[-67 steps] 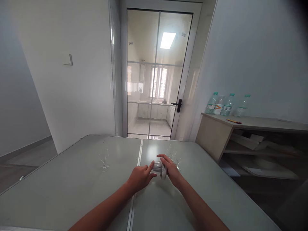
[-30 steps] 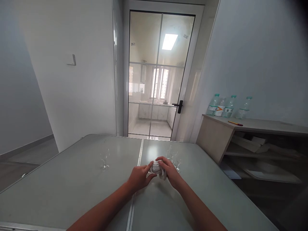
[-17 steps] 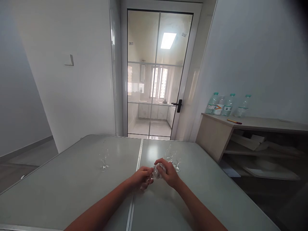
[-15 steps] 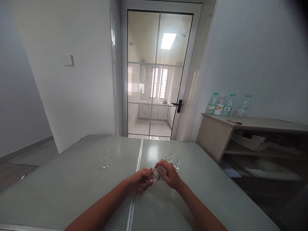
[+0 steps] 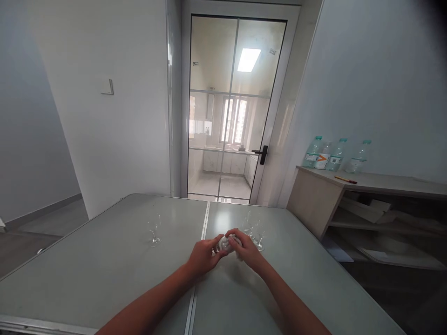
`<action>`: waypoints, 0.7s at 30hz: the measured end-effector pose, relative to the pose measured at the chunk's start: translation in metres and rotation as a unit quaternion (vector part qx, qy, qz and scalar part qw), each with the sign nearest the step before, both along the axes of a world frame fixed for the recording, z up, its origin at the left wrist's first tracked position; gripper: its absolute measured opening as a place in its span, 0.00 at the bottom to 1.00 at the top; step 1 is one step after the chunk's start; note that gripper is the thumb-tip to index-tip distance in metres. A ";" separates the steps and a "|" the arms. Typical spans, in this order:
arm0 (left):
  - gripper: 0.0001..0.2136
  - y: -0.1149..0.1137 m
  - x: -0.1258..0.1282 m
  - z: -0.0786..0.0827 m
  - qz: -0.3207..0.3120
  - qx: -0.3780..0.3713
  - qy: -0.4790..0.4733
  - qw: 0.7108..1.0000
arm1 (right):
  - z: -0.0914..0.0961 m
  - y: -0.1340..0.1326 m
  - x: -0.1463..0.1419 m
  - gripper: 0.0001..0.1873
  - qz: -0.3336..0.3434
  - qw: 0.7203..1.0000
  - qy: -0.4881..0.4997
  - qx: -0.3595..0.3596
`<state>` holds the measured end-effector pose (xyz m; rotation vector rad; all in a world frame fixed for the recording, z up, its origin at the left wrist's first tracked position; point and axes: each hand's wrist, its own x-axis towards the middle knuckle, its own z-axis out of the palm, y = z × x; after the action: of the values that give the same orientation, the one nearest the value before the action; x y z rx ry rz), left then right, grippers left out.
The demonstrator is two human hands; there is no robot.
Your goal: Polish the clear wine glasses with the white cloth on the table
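Both hands meet over the middle of the grey table point(image 5: 104, 279). My left hand point(image 5: 201, 255) and my right hand point(image 5: 246, 249) are closed around a small clear glass wrapped in a white cloth point(image 5: 226, 243). Much of the glass is hidden by the fingers and the cloth. Just behind my right hand stand two small stemmed glasses point(image 5: 254, 229) on the table. Another stemmed glass point(image 5: 154, 231) stands alone to the left, well apart from my left hand.
A seam point(image 5: 204, 223) runs down the table's middle. A glass door point(image 5: 230, 107) with a black handle is beyond the table. On the right is a wooden shelf unit point(image 5: 366, 195) carrying several water bottles point(image 5: 331, 156) and a pencil.
The hands stay together on the wrapped glass, shifting their grip and turning it slightly. The view has drifted a little to the left. The standing glasses have not moved.
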<state>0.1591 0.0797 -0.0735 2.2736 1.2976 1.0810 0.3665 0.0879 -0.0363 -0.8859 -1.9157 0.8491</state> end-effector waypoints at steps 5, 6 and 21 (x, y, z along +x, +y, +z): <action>0.25 0.002 -0.003 0.006 0.008 -0.021 -0.055 0.998 | 0.005 -0.010 0.002 0.22 0.023 1.000 -0.007 -0.004; 0.24 0.002 -0.002 0.008 -0.018 -0.053 -0.086 0.995 | 0.005 -0.012 0.002 0.26 0.028 0.999 -0.022 0.015; 0.28 0.002 -0.005 0.014 -0.168 -0.264 -0.220 0.924 | 0.002 -0.014 0.008 0.26 0.058 0.990 -0.088 0.093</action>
<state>0.1543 0.0813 -0.0599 1.6471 0.8415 0.9075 0.3745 0.0740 -0.0345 -0.7633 -2.1789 0.6635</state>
